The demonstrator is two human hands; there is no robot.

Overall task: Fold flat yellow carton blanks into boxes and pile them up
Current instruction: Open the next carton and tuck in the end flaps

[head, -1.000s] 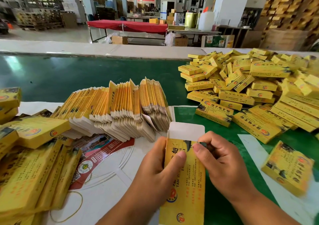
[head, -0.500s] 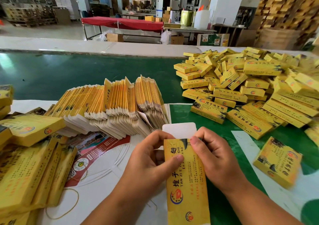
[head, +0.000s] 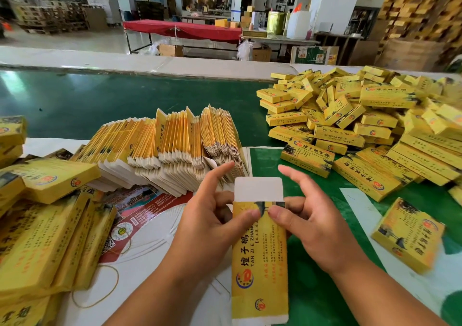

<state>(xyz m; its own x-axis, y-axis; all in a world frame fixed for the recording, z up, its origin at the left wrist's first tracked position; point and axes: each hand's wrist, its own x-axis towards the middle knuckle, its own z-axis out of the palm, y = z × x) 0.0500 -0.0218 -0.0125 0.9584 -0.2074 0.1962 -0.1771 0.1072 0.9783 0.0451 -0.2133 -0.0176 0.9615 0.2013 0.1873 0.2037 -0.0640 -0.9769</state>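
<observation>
Where the frame's left edge begins, bundles of yellow cartons lie heaped on the counter, with a rubber band loose on white paper below them. Right of these, at centre left, a fanned row of flat carton blanks stands on edge. At lower centre, the left hand and right hand hold one yellow carton upright between them, its white end flap raised; each thumb presses the front near the top, other fingers behind, both forefingers lifted clear and spread. Filling the upper right, a loose pile of folded boxes covers the green counter, and one box lies apart at lower right.
</observation>
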